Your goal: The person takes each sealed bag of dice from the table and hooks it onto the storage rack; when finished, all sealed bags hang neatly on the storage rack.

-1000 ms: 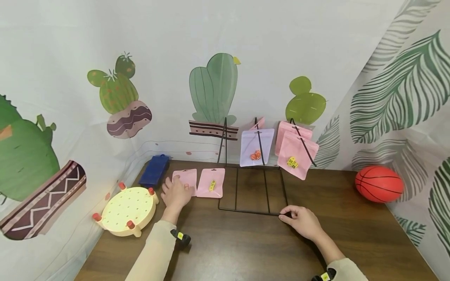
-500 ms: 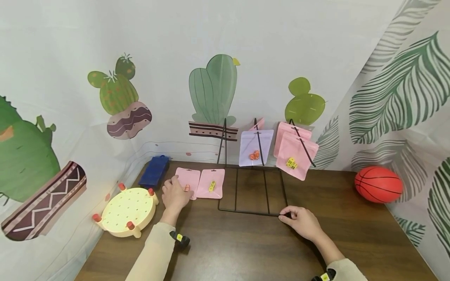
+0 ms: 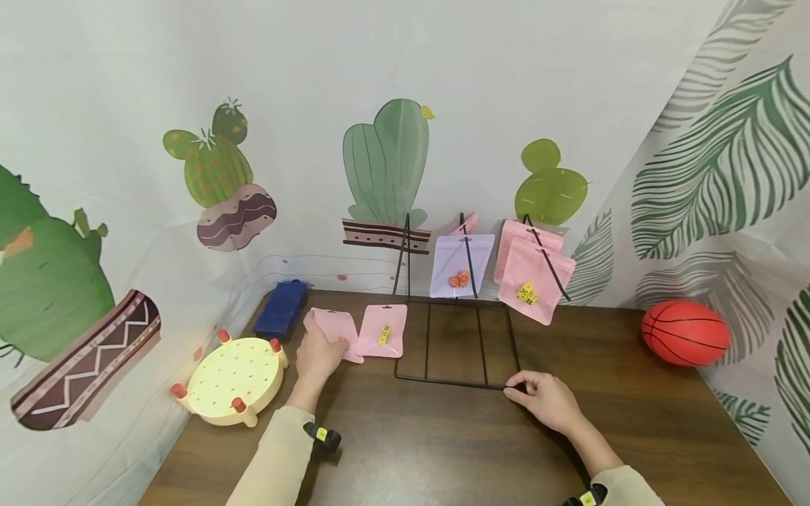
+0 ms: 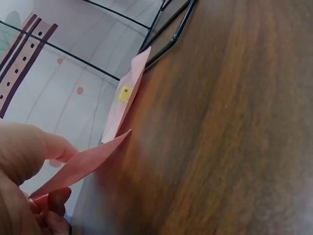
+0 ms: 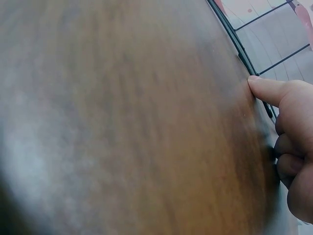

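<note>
My left hand [image 3: 318,357] pinches a small pink zip pouch [image 3: 338,327] by its left side, the pouch bent and tilted. In the left wrist view this pouch [image 4: 80,166] shows edge-on between thumb and fingers. Beside it, a second pink pouch with yellow dice [image 3: 382,330] lies on the table. My right hand [image 3: 545,402] pinches the front right corner of a black wire rack [image 3: 449,382]. On the rack's prongs hang a lilac pouch with orange dice [image 3: 462,263], a pink pouch with yellow dice [image 3: 536,277] and more pink pouches behind, partly hidden.
A cream pegged disc [image 3: 235,379] with red-tipped legs lies on the table at left. Behind it is a blue plastic object [image 3: 280,309]. A red ball with black lines [image 3: 685,332] sits at far right. A patterned cloth backdrop [image 3: 481,91] stands behind the table.
The left pink pouch, flat at first, has slid slightly right and now bends up in my left hand, its dice mostly out of sight. My right hand has stayed on the rack's corner.
</note>
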{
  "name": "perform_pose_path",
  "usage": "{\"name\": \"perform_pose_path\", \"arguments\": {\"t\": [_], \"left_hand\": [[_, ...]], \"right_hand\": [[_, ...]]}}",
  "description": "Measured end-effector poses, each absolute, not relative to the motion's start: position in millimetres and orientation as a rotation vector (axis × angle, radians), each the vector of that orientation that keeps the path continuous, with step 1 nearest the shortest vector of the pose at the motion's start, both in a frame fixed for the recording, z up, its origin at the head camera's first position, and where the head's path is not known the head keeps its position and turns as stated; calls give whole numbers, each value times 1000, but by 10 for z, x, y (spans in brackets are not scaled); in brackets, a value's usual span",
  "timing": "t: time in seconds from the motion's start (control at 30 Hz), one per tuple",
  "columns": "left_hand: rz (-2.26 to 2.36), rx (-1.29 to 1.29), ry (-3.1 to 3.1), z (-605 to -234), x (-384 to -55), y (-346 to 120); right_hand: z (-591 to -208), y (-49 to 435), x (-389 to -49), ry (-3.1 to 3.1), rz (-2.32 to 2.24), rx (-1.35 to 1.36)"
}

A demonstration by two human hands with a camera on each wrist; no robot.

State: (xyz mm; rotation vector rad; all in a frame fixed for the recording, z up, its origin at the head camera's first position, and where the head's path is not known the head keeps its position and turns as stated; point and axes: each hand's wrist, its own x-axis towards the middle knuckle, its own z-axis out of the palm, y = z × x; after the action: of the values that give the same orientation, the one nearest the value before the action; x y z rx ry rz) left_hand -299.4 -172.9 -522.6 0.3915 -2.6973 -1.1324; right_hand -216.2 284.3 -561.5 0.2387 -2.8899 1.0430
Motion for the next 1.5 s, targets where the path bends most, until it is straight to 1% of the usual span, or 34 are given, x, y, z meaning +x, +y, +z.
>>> {"name": "perform_pose_path", "arguments": {"t": [0.63, 1.03, 1.23, 1.5], "left_hand": [[-989, 189, -2630, -4989, -2758, -1711], [-817, -71, -2566, -4723, -2473, -1710], [-934, -236, -2535, -4541, -2324, -1689], [-1316, -578, -2347, -4415, -2249, -1646]], "right_hand": [[-5632, 2844, -2179, -2892, 1011, 250], [-5615, 2837, -2166, -2896, 1031, 234], [-5611, 2839, -2165, -2885, 1024, 247], [-5622, 2841, -2169, -2882, 1027, 249]]}}
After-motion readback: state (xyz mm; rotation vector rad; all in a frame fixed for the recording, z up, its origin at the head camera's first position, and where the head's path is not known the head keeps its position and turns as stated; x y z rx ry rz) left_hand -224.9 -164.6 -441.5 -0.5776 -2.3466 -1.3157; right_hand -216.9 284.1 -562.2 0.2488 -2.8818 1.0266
